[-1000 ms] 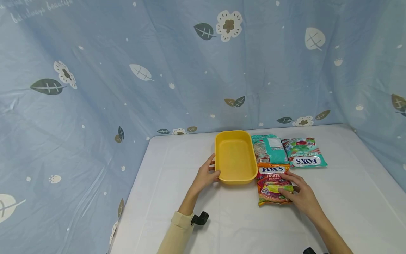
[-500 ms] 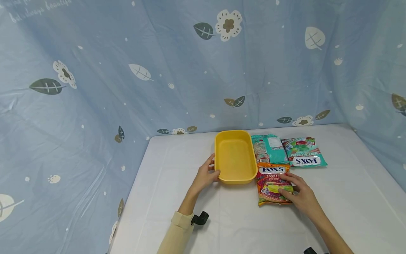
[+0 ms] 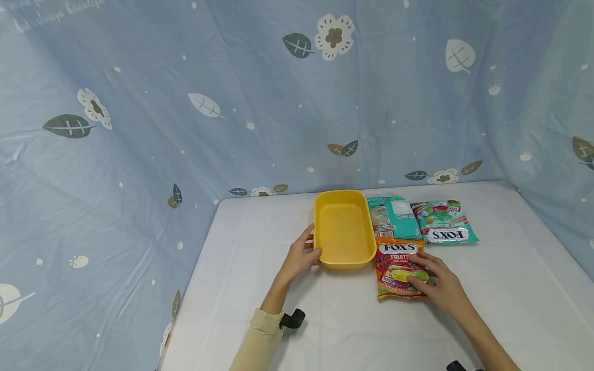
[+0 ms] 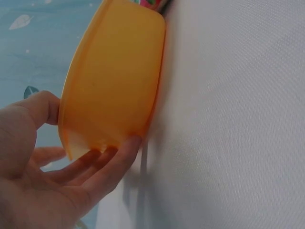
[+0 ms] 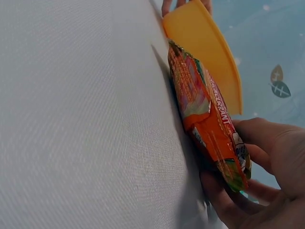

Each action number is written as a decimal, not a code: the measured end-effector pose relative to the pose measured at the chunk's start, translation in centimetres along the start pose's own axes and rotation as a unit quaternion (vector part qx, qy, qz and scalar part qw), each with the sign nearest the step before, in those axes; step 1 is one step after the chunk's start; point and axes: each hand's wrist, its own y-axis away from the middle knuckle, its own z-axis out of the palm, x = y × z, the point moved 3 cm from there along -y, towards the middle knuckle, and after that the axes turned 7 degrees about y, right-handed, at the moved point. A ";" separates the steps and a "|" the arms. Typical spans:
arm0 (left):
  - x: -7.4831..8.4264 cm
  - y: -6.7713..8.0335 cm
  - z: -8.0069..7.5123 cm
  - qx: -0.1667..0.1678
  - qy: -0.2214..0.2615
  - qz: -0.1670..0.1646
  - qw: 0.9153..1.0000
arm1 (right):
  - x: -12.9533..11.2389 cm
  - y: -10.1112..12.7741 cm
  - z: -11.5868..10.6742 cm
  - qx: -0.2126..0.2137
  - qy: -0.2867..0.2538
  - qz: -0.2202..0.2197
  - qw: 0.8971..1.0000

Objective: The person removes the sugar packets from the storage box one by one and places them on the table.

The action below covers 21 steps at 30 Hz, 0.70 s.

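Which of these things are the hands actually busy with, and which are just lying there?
In use:
- yellow tray, gripped by left hand
- orange Fox's Fruits bag, gripped by right hand

Lying about:
- teal bag, back side up
- teal Fox's mint bag
- white table

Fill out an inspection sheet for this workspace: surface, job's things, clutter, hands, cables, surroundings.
Surface: table under a white cloth.
Job's things: yellow tray, upright, nothing in it; orange candy bag lying flat just right of the tray.
Clutter: two teal candy bags behind the orange one.
Hands: left hand grips the tray's left rim, thumb over the edge; right hand holds the orange bag's right edge, thumb on top, fingers under it.
Cables: nothing seen.
Surroundings: blue curtain with leaf and flower print, behind and on both sides of the table.
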 end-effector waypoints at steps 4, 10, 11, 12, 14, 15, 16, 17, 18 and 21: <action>0.0 0.1 0.0 0.003 0.003 -0.001 1.000 | -0.2 0.0 -0.1 -0.001 0.001 -0.002 1.000; 0.2 0.2 0.0 0.009 -0.007 -0.001 1.000 | -0.2 0.0 -0.2 -0.014 0.007 0.001 1.000; 0.0 0.1 0.0 0.011 -0.008 -0.003 1.000 | -0.1 -0.1 -0.2 -0.017 0.008 0.001 1.000; -0.3 -0.1 0.0 0.015 -0.013 -0.005 1.000 | -0.1 -0.1 -0.3 -0.021 0.010 0.002 1.000; -1.5 -0.6 0.0 0.021 -0.026 -0.004 0.999 | -0.1 -0.3 -0.4 -0.029 0.015 0.000 0.999; -2.2 -0.9 -0.1 0.024 -0.036 -0.003 0.999 | -0.2 -0.3 -0.6 -0.031 0.019 -0.001 0.999; -2.8 -1.2 -0.1 0.028 -0.047 0.000 0.998 | -0.3 -0.4 -0.7 -0.034 0.032 0.001 0.999; -3.4 -1.4 -0.2 0.032 -0.061 0.006 0.998 | -0.5 -0.4 -1.0 -0.034 0.046 0.000 0.998; -3.7 -1.5 -0.3 0.035 -0.075 0.012 0.996 | -0.7 -0.5 -1.3 -0.029 0.060 -0.005 0.998; -3.4 -1.3 -0.4 0.045 -0.119 0.037 0.991 | -1.3 -0.7 -2.3 0.006 0.114 -0.027 0.993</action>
